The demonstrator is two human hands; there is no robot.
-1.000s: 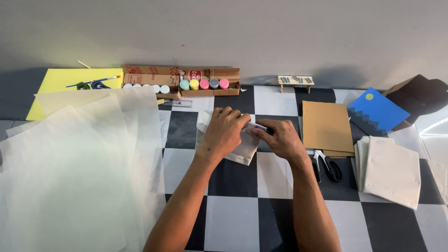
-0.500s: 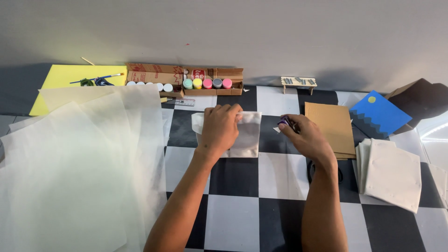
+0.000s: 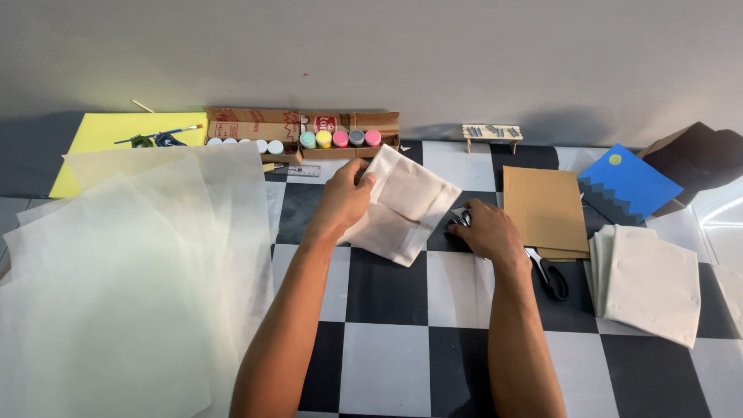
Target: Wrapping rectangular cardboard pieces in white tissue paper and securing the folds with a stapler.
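Observation:
My left hand point(image 3: 344, 203) pinches the upper edge of a folded, translucent white paper piece point(image 3: 406, 207) and holds it tilted above the checkered table point(image 3: 387, 364). My right hand point(image 3: 486, 232) rests knuckles-up on the table just right of that paper. Its fingers are curled around a small silvery object point(image 3: 461, 219) that pokes out at the fingertips; I cannot make out what it is. Black-handled scissors point(image 3: 551, 279) lie beside my right wrist, their blades hidden under the hand.
Large translucent sheets point(image 3: 131, 263) cover the left side. At the back stand a cardboard tray of small paint pots point(image 3: 340, 138), a yellow sheet point(image 3: 108, 133) with brushes and a tiny bench model point(image 3: 491, 133). Brown card point(image 3: 546, 209), blue card point(image 3: 627, 184) and stacked white paper point(image 3: 654, 282) lie right.
My left hand has lifted and tilted the folded paper off the table. My right hand has drawn away from it and dropped to the table beside the scissors.

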